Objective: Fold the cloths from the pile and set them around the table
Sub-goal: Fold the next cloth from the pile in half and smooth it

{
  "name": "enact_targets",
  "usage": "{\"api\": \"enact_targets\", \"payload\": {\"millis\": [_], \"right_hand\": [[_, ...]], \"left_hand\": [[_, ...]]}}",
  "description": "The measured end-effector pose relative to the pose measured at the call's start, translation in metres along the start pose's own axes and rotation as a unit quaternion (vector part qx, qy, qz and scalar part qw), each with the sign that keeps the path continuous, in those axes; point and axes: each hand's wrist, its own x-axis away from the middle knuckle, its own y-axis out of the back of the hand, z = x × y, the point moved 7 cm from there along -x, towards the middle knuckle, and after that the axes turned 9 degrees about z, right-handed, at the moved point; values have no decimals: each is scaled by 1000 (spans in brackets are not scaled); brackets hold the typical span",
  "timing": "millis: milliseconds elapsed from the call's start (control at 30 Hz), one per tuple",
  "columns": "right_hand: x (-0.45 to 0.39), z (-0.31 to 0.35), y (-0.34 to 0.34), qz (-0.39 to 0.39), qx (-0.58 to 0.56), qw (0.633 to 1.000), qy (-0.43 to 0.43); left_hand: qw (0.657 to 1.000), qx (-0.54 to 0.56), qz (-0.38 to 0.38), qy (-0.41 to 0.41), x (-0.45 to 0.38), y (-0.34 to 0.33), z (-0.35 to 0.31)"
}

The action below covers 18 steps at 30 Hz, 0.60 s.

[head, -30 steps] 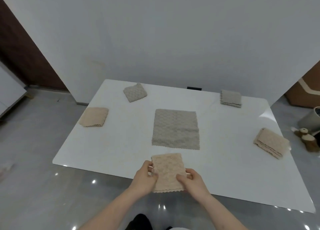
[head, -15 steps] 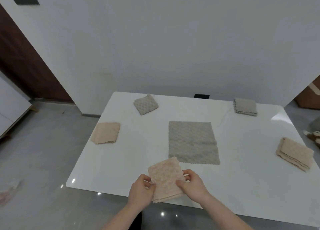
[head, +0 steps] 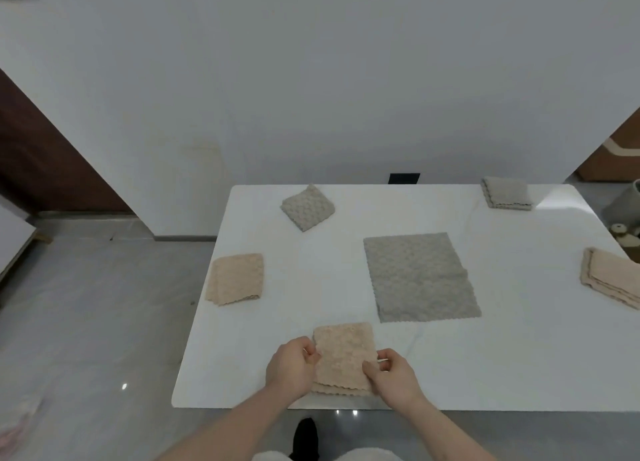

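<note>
A folded beige cloth (head: 344,355) lies near the front edge of the white table (head: 450,363). My left hand (head: 291,368) pinches its left edge and my right hand (head: 391,374) pinches its right edge. An unfolded grey cloth (head: 419,277) lies flat in the middle of the table. Folded cloths sit around the table: a beige one (head: 237,278) at the left edge, a grey one (head: 307,207) at the far left, a grey one (head: 506,192) at the far right, and a beige one (head: 611,277) at the right edge.
A white wall stands right behind the table, with a dark socket (head: 404,178) at its base. Grey glossy floor spreads to the left. A brown door (head: 45,169) is at far left. A grey pot (head: 623,206) and small objects sit on the floor beyond the table's right corner.
The view has shifted left, so the table sits further right in frame. The beige cloth in my hands has been straightened and moved left along the front edge.
</note>
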Motion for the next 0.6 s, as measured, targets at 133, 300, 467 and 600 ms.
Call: {"api": "enact_targets", "payload": {"millis": [133, 300, 467, 600], "right_hand": [[5, -13, -4, -13, -3, 1000, -18], [5, -25, -12, -8, -17, 999, -40], [-1, -34, -29, -14, -57, 996, -67], [-9, -35, -46, -17, -106, 990, -92]], "left_hand": [[1000, -1, 5, -5, 1, -6, -1], [1000, 25, 13, 8, 7, -13, 7], [998, 59, 39, -4, 0, -17, 16], [995, 56, 76, -39, -13, -14, 14]]}}
